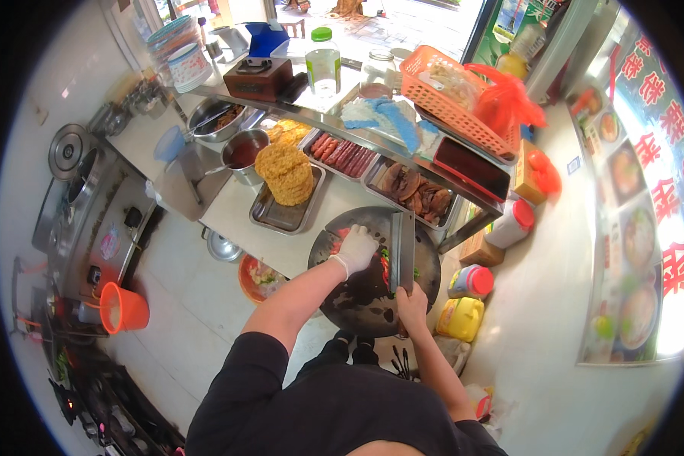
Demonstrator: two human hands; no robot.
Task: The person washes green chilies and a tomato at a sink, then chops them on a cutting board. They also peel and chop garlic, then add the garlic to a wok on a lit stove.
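My left hand [358,251], in a thin whitish glove, is over the left part of a round dark chopping board [347,308], its fingers at some chopped red pieces [339,239]. Whether the fingers grip any of them is hidden. My bare right hand [411,305] is closed round the handle of a broad cleaver [403,251], whose blade points away from me over the board's right side. Red and green chopped vegetable [385,265] lies beside the blade's left edge, with some green at its right.
Beyond the board stand a steel tray of sliced brown meat [416,194], a tray of sausages [342,154] and a stack of yellow fried patties [285,174] on a tray. A metal shelf [376,148] runs above them. Right of the board are a yellow jug [460,319] and lidded tubs [472,282].
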